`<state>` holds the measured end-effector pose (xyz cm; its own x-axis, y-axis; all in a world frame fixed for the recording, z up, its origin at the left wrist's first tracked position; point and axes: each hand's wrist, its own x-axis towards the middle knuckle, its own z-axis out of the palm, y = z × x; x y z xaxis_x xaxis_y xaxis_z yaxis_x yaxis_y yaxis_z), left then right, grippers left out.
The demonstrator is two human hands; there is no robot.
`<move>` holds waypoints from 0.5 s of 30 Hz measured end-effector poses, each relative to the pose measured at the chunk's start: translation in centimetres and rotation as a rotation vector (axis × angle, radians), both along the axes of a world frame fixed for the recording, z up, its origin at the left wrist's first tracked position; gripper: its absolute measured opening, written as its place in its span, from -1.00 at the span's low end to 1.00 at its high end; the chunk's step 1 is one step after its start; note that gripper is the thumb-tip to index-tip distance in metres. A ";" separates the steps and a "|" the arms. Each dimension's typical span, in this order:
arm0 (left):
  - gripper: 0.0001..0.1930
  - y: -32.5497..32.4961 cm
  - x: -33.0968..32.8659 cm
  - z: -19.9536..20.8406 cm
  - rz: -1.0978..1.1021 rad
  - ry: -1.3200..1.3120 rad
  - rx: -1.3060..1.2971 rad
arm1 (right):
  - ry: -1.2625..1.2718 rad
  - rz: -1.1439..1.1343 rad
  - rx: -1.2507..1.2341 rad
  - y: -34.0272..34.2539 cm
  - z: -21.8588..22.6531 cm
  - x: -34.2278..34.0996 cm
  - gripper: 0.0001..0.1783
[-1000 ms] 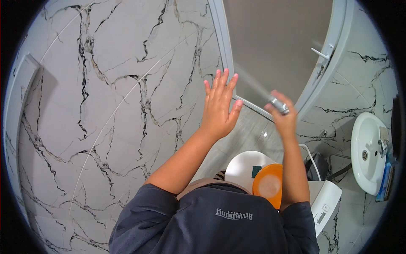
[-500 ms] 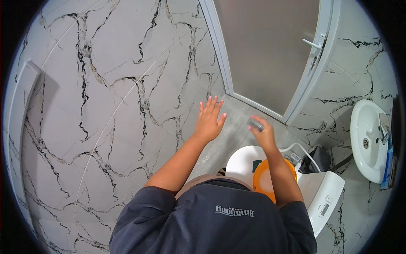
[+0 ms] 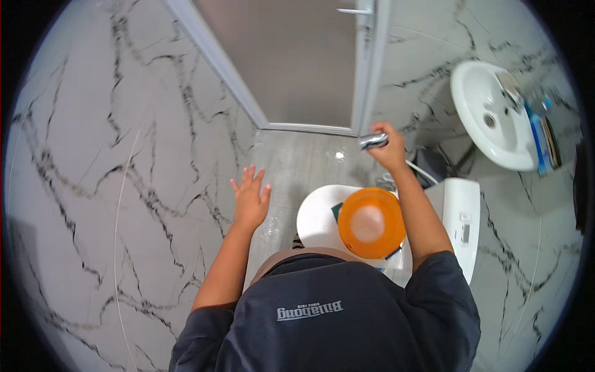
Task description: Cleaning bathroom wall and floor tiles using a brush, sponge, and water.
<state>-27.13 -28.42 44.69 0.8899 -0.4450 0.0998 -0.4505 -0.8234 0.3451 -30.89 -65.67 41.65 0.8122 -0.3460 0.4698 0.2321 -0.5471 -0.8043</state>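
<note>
My right hand (image 3: 393, 152) is closed around a chrome handheld bidet sprayer (image 3: 373, 141), its head pointing left above the grey floor. A white hose (image 3: 423, 172) shows behind my right wrist. To the left, my left hand (image 3: 249, 203) hangs with its fingers spread and holds nothing, near the marbled wall. Between my forearms, an orange basin (image 3: 348, 230) rests on the closed white toilet lid (image 3: 315, 214). What the basin holds, if anything, I cannot make out. Beside its left rim lies a dark green scouring pad (image 3: 336, 212), partly hidden.
The white toilet tank (image 3: 469, 217) stands right of my right forearm, with a dark bin (image 3: 432, 162) beyond it. A white sink (image 3: 466, 115) is mounted on the right wall. Ahead is a frosted door (image 3: 297, 68) in a pale frame. Wet patches glisten on the floor (image 3: 279, 161).
The view has swung to the right. My left hand has lowered and drawn back, still spread. My right hand keeps hold of the sprayer, and more of the orange basin shows.
</note>
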 end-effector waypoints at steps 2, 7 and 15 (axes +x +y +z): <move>-0.53 -0.8 0.1 -0.5 -0.027 0.037 -0.029 | -0.207 -0.186 -0.054 -3.0 1.4 -2.6 -0.65; -0.54 -2.6 0.4 -2.2 -0.117 0.126 -0.042 | -0.474 -0.568 0.396 -7.4 0.7 -12.0 -0.78; -0.56 -6.6 0.6 -5.3 -0.259 0.396 0.013 | -0.207 -1.049 0.587 -0.1 -12.4 -27.1 -0.71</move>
